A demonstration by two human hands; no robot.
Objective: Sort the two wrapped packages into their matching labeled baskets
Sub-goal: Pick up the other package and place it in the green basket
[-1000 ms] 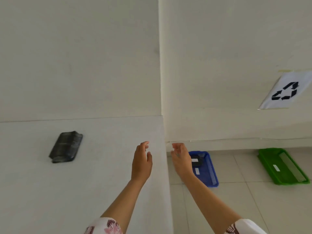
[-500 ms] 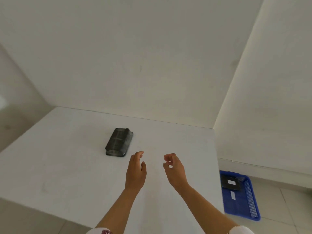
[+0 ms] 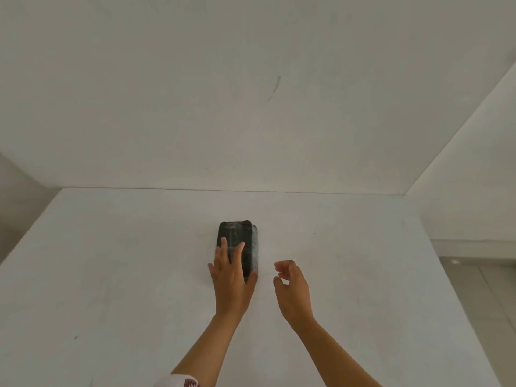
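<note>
A dark package wrapped in clear film [image 3: 242,238] lies flat on the white table [image 3: 111,275], near its middle. My left hand [image 3: 231,277] rests on the package's near end, fingers spread over its top and thumb against its right side. The package still sits on the table. My right hand [image 3: 291,289] hovers a little to the right of it, fingers loosely curled, holding nothing. No basket is in view.
White walls stand behind the table and to its right [image 3: 474,135]. The table's right edge drops to a tiled floor [image 3: 485,297] at the right. Its left edge borders a grey floor [image 3: 16,219].
My view has swung left, away from the blue and green baskets, onto the table. My left hand has reached forward onto the package; my right hand has followed beside it.
</note>
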